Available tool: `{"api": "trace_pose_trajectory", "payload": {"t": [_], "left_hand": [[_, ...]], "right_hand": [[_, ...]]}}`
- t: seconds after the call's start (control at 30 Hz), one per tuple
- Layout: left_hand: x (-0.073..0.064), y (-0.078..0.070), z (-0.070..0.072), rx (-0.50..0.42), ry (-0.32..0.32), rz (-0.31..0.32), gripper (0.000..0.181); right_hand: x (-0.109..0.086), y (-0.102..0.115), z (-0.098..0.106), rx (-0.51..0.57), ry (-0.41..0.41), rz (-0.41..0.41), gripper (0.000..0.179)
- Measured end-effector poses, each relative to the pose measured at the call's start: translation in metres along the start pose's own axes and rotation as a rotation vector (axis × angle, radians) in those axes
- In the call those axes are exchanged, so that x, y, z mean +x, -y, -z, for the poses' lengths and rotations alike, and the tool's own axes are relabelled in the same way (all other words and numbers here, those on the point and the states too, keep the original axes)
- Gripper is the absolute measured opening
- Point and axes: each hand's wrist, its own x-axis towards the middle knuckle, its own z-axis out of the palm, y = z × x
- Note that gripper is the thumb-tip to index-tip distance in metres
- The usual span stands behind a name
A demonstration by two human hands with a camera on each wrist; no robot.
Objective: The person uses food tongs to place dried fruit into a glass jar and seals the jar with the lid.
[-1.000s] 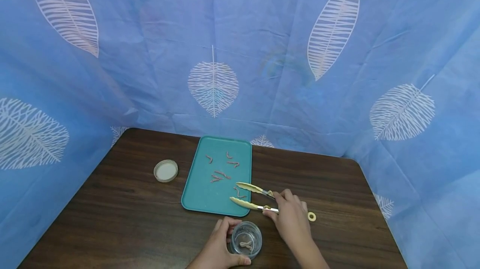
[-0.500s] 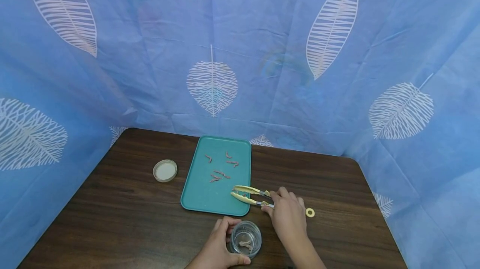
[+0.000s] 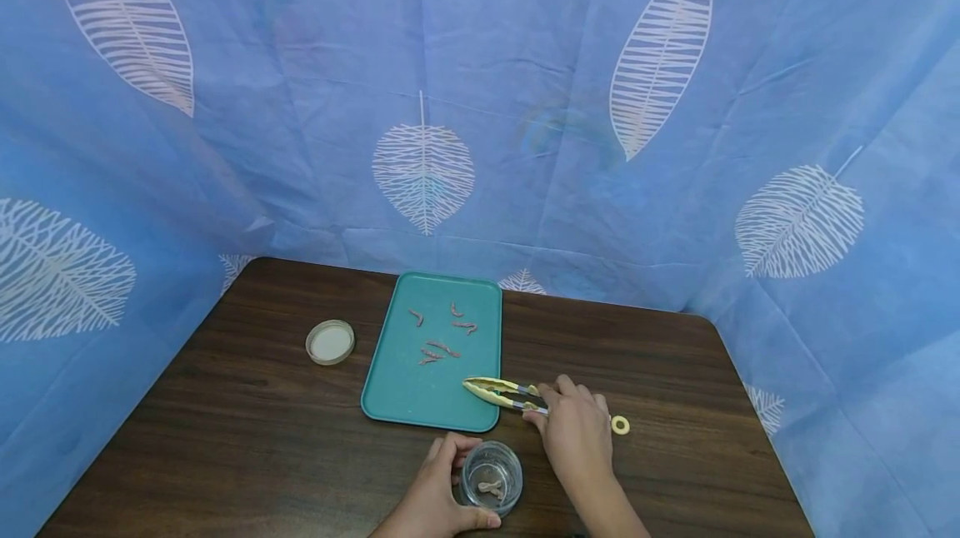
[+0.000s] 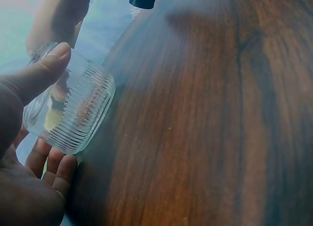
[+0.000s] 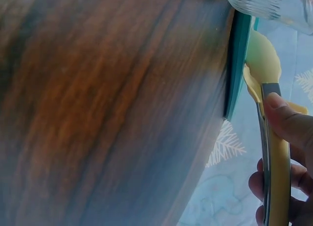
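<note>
My left hand (image 3: 442, 492) holds a small clear glass jar (image 3: 468, 471) near the table's front, thumb on the near side and fingers round the far side. A pale twisted strip (image 3: 491, 488) lies at its bottom; in the left wrist view the jar's (image 4: 85, 103) ribbed wall shows. My right hand (image 3: 576, 430) grips yellow-tipped tongs (image 3: 497, 399), their tips nearly together over the near right corner of a teal tray (image 3: 405, 396). The strip at those tips is hidden by them. Several thin, pinkish, worm-like strips (image 3: 444, 348) lie farther back on the tray.
A round lid (image 3: 331, 342) lies on the dark wooden table (image 3: 247, 430), left of the tray. Blue cloth (image 3: 315, 146) with white leaf prints hangs behind the table and at both sides. The jar stands just in front of the tray's near edge.
The tongs have been squeezed from wide apart to nearly together over the strip at the tray's near right corner. The left hand and jar have stayed in place.
</note>
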Motion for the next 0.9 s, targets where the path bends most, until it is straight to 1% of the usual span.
{"api": "trace_pose_trajectory", "payload": {"t": [0.17,0.6,0.73,0.9], "left_hand": [[-0.0002,0.0000,-0.0005,0.002,0.000,-0.003,0.080],[-0.0024,-0.0013,-0.0015,0.030,-0.015,-0.022,0.079],[-0.0025,-0.0010,-0.0017,0.043,-0.025,-0.039,0.080],[-0.0020,-0.0011,-0.0025,0.043,-0.030,-0.039,0.079]], "right_hand": [[-0.0016,-0.0011,0.0006,0.001,0.005,-0.008,0.051],[-0.0050,-0.0051,0.0046,0.020,-0.015,-0.024,0.051],[-0.0071,-0.0060,0.0057,0.036,-0.024,-0.029,0.051],[-0.0101,-0.0074,0.0058,0.050,-0.008,-0.043,0.050]]}}
